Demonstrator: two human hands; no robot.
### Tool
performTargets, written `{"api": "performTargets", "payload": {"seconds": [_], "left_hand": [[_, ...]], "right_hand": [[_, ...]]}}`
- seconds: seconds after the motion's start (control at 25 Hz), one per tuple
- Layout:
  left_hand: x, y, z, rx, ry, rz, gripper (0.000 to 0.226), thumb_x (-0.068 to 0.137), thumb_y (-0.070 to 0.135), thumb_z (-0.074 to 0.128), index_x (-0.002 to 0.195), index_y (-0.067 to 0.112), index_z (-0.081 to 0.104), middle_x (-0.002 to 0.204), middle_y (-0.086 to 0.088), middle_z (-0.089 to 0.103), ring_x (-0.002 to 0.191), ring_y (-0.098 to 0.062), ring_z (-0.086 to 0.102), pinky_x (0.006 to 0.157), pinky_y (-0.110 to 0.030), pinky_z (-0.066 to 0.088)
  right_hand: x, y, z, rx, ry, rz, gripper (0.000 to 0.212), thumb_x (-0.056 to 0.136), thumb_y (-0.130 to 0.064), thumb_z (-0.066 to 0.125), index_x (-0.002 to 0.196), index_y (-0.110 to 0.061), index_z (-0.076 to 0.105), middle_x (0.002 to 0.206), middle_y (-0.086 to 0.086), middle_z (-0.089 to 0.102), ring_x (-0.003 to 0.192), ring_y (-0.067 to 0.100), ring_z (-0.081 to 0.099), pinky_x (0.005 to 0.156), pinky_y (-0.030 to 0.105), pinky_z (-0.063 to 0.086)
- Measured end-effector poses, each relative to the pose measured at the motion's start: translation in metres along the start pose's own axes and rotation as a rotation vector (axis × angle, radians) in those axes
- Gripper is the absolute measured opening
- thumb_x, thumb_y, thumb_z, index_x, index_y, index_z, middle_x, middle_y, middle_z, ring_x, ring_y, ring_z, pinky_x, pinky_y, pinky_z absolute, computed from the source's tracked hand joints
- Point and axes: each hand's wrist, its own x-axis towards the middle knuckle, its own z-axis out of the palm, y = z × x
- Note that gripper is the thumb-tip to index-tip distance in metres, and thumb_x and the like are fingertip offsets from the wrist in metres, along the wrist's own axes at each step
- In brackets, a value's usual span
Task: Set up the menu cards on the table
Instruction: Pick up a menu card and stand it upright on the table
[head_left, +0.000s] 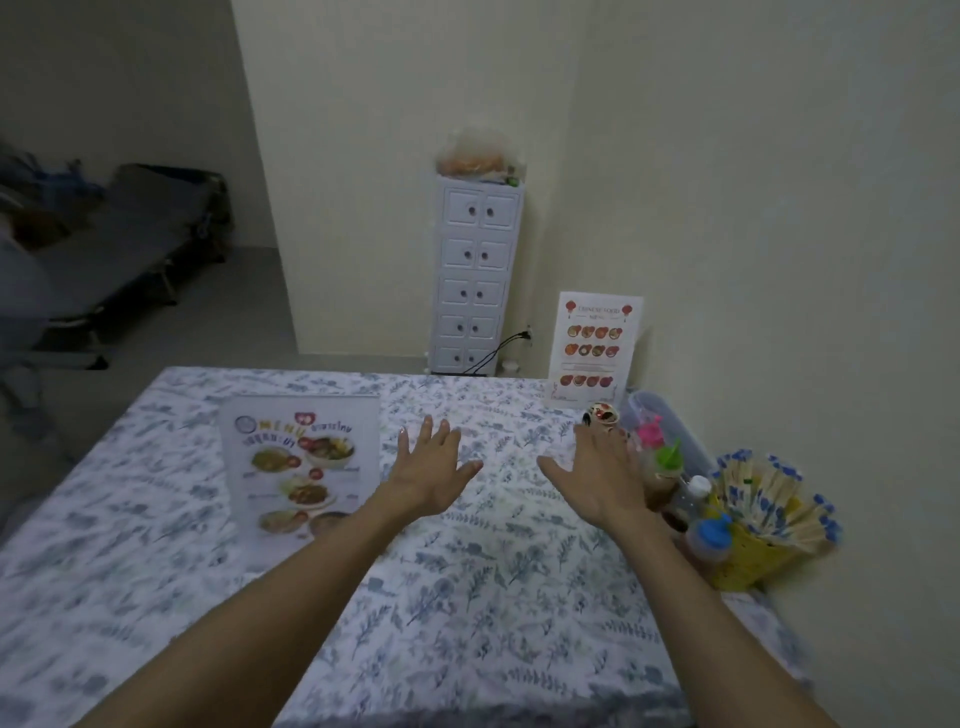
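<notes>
A white drawer tower (475, 278) stands against the far wall with a bag (475, 156) on top, a dark cot (130, 244) sits off to the left, and by the right wall a yellow basket (753, 561) of chopsticks (769, 493) stands beside capped bottles (711, 535).

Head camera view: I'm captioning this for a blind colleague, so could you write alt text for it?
Two bare hands, left hand and right hand, reach out open and empty over a table with a floral cloth. A Thai menu card stands at left; a Chinese food menu card stands at the far right corner, beside condiment bottles and a yellow chopstick basket.
</notes>
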Motion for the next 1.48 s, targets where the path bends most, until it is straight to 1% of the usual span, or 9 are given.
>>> {"api": "performTargets", "payload": {"seconds": [0.24,0.48,0.64,0.84,1.04,1.12,1.2,1.36,1.48], "left_hand": [[-0.059,-0.061,0.031,-0.162,0.171,-0.138,0.069,0.098,0.054,0.026,0.154,0.016,0.016,0.165,-0.005,0.003,0.152,-0.025,-0.009,0.12,-0.048,-0.008],[-0.1,-0.139,0.037,-0.518,0.429,-0.241,0.051,0.102,0.035,0.032,0.151,0.023,0.026,0.164,0.0,0.013,0.152,-0.016,-0.001,0.122,-0.035,-0.002],[-0.105,-0.193,0.03,-0.733,0.519,-0.295,0.057,0.1,0.038,0.038,0.153,0.026,0.019,0.163,0.008,0.014,0.15,-0.008,0.005,0.124,-0.039,0.01],[-0.085,-0.256,0.025,-0.835,0.429,-0.333,0.072,0.097,0.043,0.042,0.155,0.023,0.005,0.165,0.007,0.007,0.152,-0.014,0.006,0.123,-0.045,0.019],[-0.062,-0.281,0.024,-0.808,0.344,-0.267,0.065,0.098,0.04,0.045,0.153,0.021,0.017,0.16,0.002,0.026,0.147,-0.018,0.027,0.116,-0.041,0.034],[-0.059,-0.283,0.028,-0.827,0.351,-0.249,0.05,0.098,0.039,0.045,0.144,0.023,0.033,0.143,0.005,0.049,0.124,-0.011,0.054,0.094,-0.023,0.05],[-0.057,-0.283,0.03,-0.838,0.355,-0.274,0.038,0.099,0.035,0.046,0.134,0.022,0.042,0.126,0.005,0.061,0.098,0.001,0.061,0.072,-0.009,0.049],[-0.055,-0.287,0.034,-0.86,0.35,-0.351,0.027,0.099,0.027,0.047,0.119,0.009,0.054,0.115,-0.007,0.069,0.092,-0.016,0.065,0.077,-0.034,0.056],[-0.052,-0.289,0.038,-0.821,0.348,-0.413,0.026,0.098,0.025,0.051,0.105,0.002,0.058,0.099,-0.014,0.07,0.087,-0.027,0.065,0.074,-0.04,0.051]], "right_hand": [[-0.029,-0.048,0.049,0.137,0.069,-0.114,0.072,0.095,-0.056,0.045,0.152,-0.014,0.032,0.162,0.008,0.029,0.151,0.027,0.021,0.123,0.045,0.02],[-0.027,-0.121,0.115,0.543,0.165,-0.257,0.038,0.098,-0.035,0.054,0.133,-0.022,0.057,0.145,-0.004,0.054,0.137,0.016,0.042,0.106,0.027,0.038],[-0.01,-0.163,0.156,0.794,0.157,-0.143,0.034,0.097,-0.035,0.057,0.131,-0.027,0.058,0.138,-0.007,0.058,0.129,0.011,0.051,0.099,0.021,0.042],[0.016,-0.198,0.195,0.999,0.19,0.075,0.044,0.095,-0.031,0.062,0.136,-0.021,0.051,0.141,0.001,0.057,0.127,0.012,0.054,0.08,0.0,0.039],[0.026,-0.204,0.211,0.983,0.174,0.132,0.041,0.092,-0.026,0.066,0.131,-0.019,0.055,0.124,-0.008,0.061,0.116,0.007,0.059,0.085,0.01,0.044],[0.03,-0.203,0.213,0.967,0.157,0.128,0.028,0.092,-0.021,0.067,0.119,-0.021,0.061,0.112,-0.008,0.066,0.098,-0.006,0.063,0.072,0.004,0.049],[0.034,-0.201,0.218,0.948,0.125,0.127,0.02,0.091,-0.017,0.068,0.11,-0.019,0.062,0.101,-0.006,0.069,0.083,-0.012,0.064,0.064,0.008,0.052],[0.04,-0.194,0.222,0.848,0.05,0.118,0.018,0.091,-0.019,0.068,0.107,-0.012,0.063,0.092,-0.002,0.071,0.083,0.009,0.07,0.069,0.035,0.061],[0.047,-0.189,0.227,0.776,0.004,0.074,0.01,0.09,-0.018,0.068,0.095,-0.013,0.06,0.083,-0.006,0.069,0.071,0.001,0.068,0.061,0.029,0.058]]}}
